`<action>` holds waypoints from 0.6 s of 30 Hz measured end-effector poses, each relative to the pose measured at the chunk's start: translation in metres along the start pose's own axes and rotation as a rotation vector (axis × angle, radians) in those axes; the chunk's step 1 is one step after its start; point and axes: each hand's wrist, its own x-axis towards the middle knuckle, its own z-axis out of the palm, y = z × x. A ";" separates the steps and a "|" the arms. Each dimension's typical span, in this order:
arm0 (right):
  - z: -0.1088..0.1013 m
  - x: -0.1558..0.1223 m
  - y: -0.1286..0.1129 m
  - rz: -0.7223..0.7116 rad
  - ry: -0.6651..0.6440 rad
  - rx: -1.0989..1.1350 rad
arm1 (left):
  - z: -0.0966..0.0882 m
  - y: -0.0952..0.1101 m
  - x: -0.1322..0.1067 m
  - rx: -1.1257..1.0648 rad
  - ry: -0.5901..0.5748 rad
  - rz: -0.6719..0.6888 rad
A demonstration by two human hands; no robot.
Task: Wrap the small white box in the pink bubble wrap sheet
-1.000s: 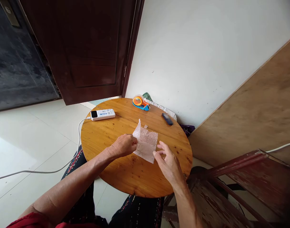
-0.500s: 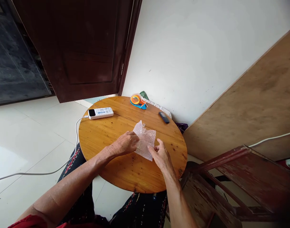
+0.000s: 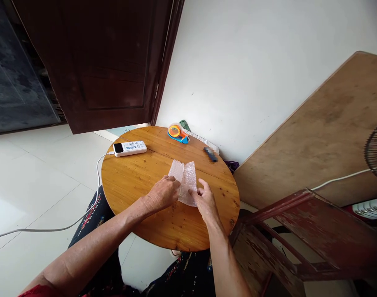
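A piece of clear bubble wrap [image 3: 188,177] lies on the round wooden table [image 3: 129,177], with a fold or seam running down its middle. My left hand [image 3: 167,190] is curled closed at the wrap's left side, its fingertips on the plastic and partly hidden by the knuckles. On the right edge of the wrap rests the thumb of my right hand [image 3: 206,201]. That hand's index finger is stretched out and apart from the thumb.
At the table's back stands an orange and blue tape dispenser [image 3: 178,134]. A dark, blurred-out object [image 3: 210,154] lies to its right. A white power bank [image 3: 130,148] with a cable [image 3: 97,177] sits at the left. A worn wooden chair [image 3: 299,231] is on the right.
The bubble wrap lies flatter, its raised far edge now down and its two halves closer along the middle. Both hands stay at its sides. The view has turned slightly right.
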 end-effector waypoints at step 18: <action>0.026 -0.003 -0.049 -0.220 -0.080 -0.119 | 0.005 -0.013 0.003 -0.211 0.051 -0.094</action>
